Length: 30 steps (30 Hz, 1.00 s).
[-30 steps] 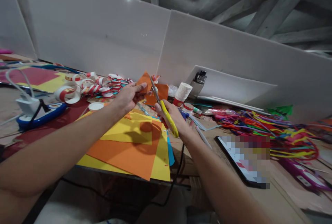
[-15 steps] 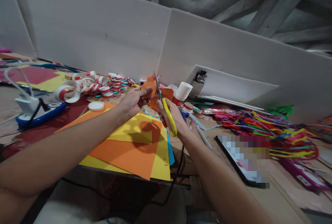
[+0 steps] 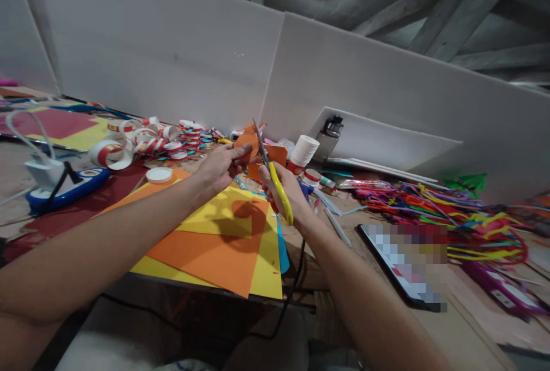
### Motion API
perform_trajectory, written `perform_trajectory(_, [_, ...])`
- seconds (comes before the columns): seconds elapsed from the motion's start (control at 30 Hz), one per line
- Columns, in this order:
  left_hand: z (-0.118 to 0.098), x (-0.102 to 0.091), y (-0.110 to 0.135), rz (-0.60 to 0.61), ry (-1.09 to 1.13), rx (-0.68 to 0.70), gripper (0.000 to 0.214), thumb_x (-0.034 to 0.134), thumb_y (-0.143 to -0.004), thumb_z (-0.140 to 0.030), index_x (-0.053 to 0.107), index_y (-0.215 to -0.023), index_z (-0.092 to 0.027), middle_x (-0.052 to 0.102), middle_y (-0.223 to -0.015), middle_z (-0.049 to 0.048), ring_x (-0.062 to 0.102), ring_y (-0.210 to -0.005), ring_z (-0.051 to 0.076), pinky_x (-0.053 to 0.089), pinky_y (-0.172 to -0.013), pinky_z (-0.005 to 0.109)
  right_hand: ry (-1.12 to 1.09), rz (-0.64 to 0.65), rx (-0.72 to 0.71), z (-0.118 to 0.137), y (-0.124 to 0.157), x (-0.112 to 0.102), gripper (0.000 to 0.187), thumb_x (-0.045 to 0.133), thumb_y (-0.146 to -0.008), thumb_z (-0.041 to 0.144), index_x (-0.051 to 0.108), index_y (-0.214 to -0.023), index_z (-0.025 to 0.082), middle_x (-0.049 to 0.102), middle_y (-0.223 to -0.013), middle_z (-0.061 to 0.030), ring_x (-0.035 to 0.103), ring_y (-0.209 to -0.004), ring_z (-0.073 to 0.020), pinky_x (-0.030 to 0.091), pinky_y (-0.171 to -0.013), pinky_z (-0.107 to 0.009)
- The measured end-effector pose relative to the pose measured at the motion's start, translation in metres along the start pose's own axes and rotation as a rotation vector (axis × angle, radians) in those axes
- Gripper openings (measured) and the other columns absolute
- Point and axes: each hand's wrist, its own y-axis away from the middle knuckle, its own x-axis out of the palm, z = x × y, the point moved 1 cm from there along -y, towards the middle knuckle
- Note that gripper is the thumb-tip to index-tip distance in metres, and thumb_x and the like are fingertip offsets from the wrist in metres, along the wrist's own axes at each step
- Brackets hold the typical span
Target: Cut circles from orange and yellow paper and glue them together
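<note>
Between thumb and fingers, my left hand (image 3: 226, 169) pinches a piece of orange paper (image 3: 248, 140). My right hand (image 3: 286, 187) grips scissors (image 3: 278, 187) with a yellow handle, their blades pointing up and away along the orange paper. Whether the blades are fully closed is hard to make out. More orange paper (image 3: 277, 155) shows just behind the scissors. Beneath both hands lie overlapping yellow sheets (image 3: 262, 279) and an orange sheet (image 3: 206, 256). On the top yellow sheet rests a small orange disc (image 3: 241, 209).
Left are a blue power strip (image 3: 69, 190), a white lid (image 3: 158, 175) and cut red-and-white cup rings (image 3: 112, 155). Stacked paper cups (image 3: 304, 152) and a bottle (image 3: 330, 139) stand behind. Right lie a phone-like device (image 3: 387, 262), colourful pipe cleaners (image 3: 468, 210) and a purple power strip (image 3: 501, 291).
Almost nothing differs. The scissors' blades and the orange paper have shifted very slightly, and both hands keep their hold.
</note>
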Motion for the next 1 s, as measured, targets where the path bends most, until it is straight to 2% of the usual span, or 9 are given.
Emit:
perform_trajectory(0.2, [-0.001,-0.005,-0.004,0.022,-0.051,0.034,0.01,0.073,-0.073,-0.005,0.065,-0.076,-0.011,0.067,-0.068,0.0018,0.06,-0.054,0.007,0.032,-0.041,0.015,-0.011,-0.001,0.023,-0.005,-0.001,-0.001,0.048,0.049,-0.089,0.068,0.049,-0.08,0.021,0.047,-0.062,0.0031,0.043,-0.055,-0.0104,0.034,-0.05,-0.022])
perform_trajectory(0.43, [-0.007,-0.004,-0.002,0.007,-0.114,0.009,0.012,0.076,-0.072,-0.007,0.066,-0.077,-0.011,0.068,-0.068,0.0026,0.064,-0.055,0.01,0.032,-0.042,0.016,-0.018,0.012,0.024,-0.004,0.001,-0.003,0.045,0.052,-0.089,0.064,0.044,-0.076,0.022,0.046,-0.062,0.0037,0.04,-0.053,-0.0094,0.03,-0.048,-0.022])
perform_trajectory(0.7, [-0.005,-0.005,-0.003,0.029,-0.116,0.019,0.014,0.079,-0.069,-0.008,0.066,-0.073,-0.012,0.067,-0.064,0.0011,0.063,-0.054,0.009,0.036,-0.045,0.017,-0.031,0.041,0.016,-0.009,-0.001,-0.002,0.044,0.049,-0.092,0.064,0.044,-0.081,0.022,0.047,-0.066,0.0039,0.041,-0.055,-0.0092,0.034,-0.051,-0.022])
perform_trajectory(0.83, [-0.003,-0.004,-0.002,0.063,-0.11,0.006,0.015,0.081,-0.067,-0.009,0.066,-0.071,-0.013,0.065,-0.061,-0.0003,0.061,-0.052,0.009,0.035,-0.045,0.017,-0.057,0.048,0.011,-0.014,-0.001,0.0,0.045,0.046,-0.093,0.065,0.046,-0.084,0.022,0.05,-0.068,0.003,0.043,-0.056,-0.0098,0.036,-0.053,-0.023])
perform_trajectory(1.0, [-0.003,-0.005,-0.003,0.042,-0.123,0.022,0.012,0.078,-0.069,-0.008,0.067,-0.071,-0.012,0.067,-0.065,0.0012,0.059,-0.052,0.008,0.033,-0.044,0.017,-0.06,0.041,0.01,-0.013,-0.001,-0.001,0.047,0.045,-0.092,0.068,0.048,-0.086,0.022,0.051,-0.068,0.0026,0.044,-0.057,-0.0104,0.037,-0.053,-0.023])
